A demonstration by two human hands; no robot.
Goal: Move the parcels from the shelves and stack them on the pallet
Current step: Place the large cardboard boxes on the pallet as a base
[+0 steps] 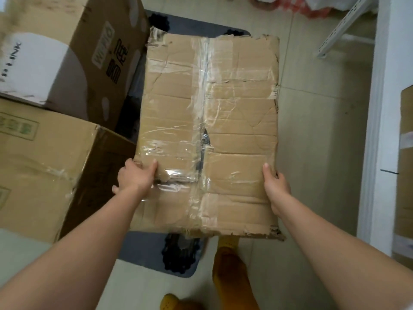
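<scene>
Cardboard parcel point(207, 130): flat, brown, worn, criss-crossed with clear tape, edges torn at the far and near ends. Sealed; contents not visible. Held in both my hands above the dark grey pallet point(143, 249), which shows beneath its near and far edges.

Left hand point(136, 175): gripping the parcel's left edge near the near corner, thumb on top, fingers curled under.

Right hand point(276, 186): clasping the right edge opposite, thumb lying on the top face, fingers out of sight beneath.

Large printed carton point(93, 54): brown with white patches and lettering, standing at the left, just beside the parcel. Closed.

Plain carton point(44, 166): brown, taped, green print on top, nearer me at the left. Closed.

White shelf upright point(377, 130): at the right, another brown box point(405, 175) behind it.

Floor point(312, 130): pale tile. My yellow shoes point(230, 271) below the parcel.
</scene>
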